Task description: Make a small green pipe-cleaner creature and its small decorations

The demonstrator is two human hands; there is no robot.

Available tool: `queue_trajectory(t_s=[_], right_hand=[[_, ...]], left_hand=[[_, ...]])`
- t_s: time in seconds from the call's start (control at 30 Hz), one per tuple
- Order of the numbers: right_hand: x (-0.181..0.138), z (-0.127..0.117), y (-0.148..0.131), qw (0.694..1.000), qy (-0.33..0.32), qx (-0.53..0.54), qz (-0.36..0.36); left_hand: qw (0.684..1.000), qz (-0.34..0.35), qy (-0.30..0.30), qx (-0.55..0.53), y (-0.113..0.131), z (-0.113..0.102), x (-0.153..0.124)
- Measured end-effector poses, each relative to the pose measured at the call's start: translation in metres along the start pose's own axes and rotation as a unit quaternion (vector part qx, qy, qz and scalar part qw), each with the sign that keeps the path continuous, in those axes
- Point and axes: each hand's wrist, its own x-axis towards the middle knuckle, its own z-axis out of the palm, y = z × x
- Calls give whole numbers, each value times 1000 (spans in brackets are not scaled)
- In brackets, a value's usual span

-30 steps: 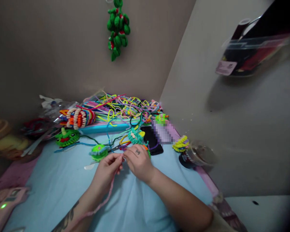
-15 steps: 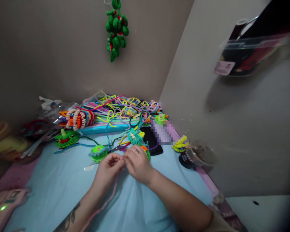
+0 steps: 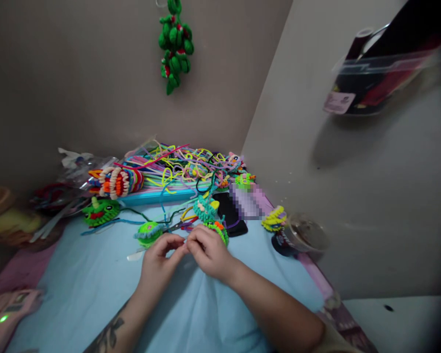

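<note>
Our left hand (image 3: 160,259) and our right hand (image 3: 211,252) meet in the middle, fingertips to fingertips, over a soft light-blue cloth (image 3: 95,284). Both are curled into a narrow pinch. We cannot tell what they hold, because the spot between the fingers is too small and blurry. Just past our left hand sits a round, fuzzy, bright green piece (image 3: 149,232) with a wavy blue edge. Close behind our right hand, and partly hidden by it, is a fuzzy green and orange piece (image 3: 223,235). Between these two we see a dark-bladed pair of scissors (image 3: 175,226). A fuzzy teal creature (image 3: 205,208) with a yellow bit sits a little farther back, next to a flat black phone (image 3: 224,203). At the back we see a long blue box (image 3: 161,197) with a messy heap of colourful fuzzy strands (image 3: 176,171).
</note>
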Motion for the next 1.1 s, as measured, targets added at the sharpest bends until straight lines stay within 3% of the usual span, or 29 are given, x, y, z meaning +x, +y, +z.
queue_trajectory(t_s=[0.17,0.33,0.57,0.87,0.97,1.1], right_hand=[[2,0,-4,994,-16,55,89],[2,2,-2,976,-38,124,175],[4,-1,-1,916,-90,267,284],[2,1,5,772,-120,458,424],[3,0,4,753,-133,474,436],[3,0,-2,752,-143,477,432]], left_hand=[[987,139,7,85,1,-3,1],[972,205,3,117,3,-3,-1],[955,253,-27,154,-4,-7,-5],[929,313,-22,199,-2,-6,-5],[922,330,-27,198,-3,-7,-5],[923,337,-20,184,-4,-10,-6]])
